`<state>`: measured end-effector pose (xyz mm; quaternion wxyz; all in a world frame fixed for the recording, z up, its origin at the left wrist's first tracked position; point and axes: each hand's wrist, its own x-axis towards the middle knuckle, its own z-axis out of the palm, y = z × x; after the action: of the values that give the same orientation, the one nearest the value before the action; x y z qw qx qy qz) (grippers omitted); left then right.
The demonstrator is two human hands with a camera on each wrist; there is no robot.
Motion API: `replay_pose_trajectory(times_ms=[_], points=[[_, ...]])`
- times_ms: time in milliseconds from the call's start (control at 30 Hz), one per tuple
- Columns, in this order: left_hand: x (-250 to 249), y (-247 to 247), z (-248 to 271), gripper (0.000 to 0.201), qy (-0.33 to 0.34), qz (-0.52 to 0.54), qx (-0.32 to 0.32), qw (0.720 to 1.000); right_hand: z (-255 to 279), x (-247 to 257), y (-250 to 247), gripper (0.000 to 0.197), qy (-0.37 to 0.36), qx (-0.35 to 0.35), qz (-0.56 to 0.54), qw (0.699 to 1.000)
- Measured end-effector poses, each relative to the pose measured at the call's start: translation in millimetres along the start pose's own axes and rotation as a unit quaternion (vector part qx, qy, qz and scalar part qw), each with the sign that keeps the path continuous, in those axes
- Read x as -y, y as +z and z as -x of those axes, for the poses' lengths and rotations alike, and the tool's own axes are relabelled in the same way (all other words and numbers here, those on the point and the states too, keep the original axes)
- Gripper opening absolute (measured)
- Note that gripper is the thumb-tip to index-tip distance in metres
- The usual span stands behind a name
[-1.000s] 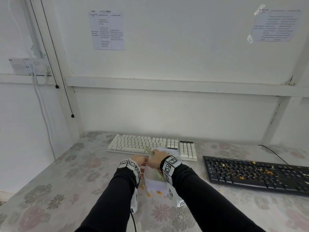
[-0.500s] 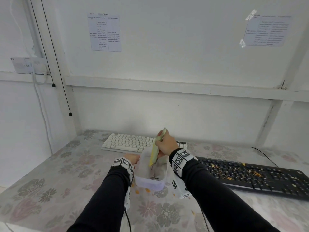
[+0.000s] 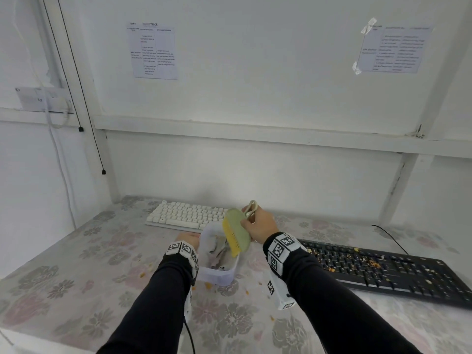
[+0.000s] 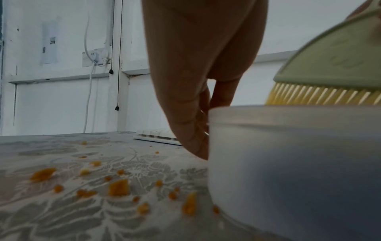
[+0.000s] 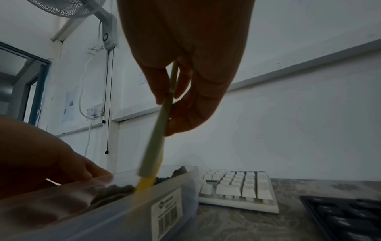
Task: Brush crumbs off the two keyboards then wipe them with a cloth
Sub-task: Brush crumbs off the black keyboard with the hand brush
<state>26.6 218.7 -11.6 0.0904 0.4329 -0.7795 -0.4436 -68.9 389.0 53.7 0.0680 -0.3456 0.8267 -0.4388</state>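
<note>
Inside tub (image 3: 217,277), crumpled cloth (image 5: 117,189); brush (image 3: 237,232) over rim.

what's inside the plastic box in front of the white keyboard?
Crumpled grey cloth shows in the box; the brush bristles hang at its rim. The frosted wall and cloth hide the bottom.

On the table (image 3: 76,264), a plastic box (image 3: 217,275) sits between the hands. The left hand (image 3: 187,238) holds its left wall. The right hand (image 3: 258,223) is above its right side, with the brush (image 3: 236,232) hanging below it, bristle end in the box's mouth. The far keyboard (image 3: 184,215) lies behind both hands. The near keyboard (image 3: 383,269) lies right of the right hand, with crumbs (image 3: 374,263) on it.
</note>
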Motion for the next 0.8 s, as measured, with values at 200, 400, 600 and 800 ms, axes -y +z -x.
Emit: replay_pose_trajectory(times_ms=[200,400,600,800], points=[[1,11,6,0.029,-0.005,-0.047,-0.036,0.998,2,-15,-12,0.021,0.035,-0.045,-0.009,0.998],[-9,20,15,0.032,-0.043,-0.06,-0.09,0.993,3,-36,-47,0.018,0.048,-0.119,-0.05,0.99],[-51,45,28,0.043,0.079,-0.094,-0.196,0.973,5,-69,-93,0.027,0.1,-0.153,-0.015,0.983],[-109,111,50,0.046,0.268,-0.035,-0.06,0.961,16,-106,-139,0.023,0.16,-0.165,0.016,0.973]])
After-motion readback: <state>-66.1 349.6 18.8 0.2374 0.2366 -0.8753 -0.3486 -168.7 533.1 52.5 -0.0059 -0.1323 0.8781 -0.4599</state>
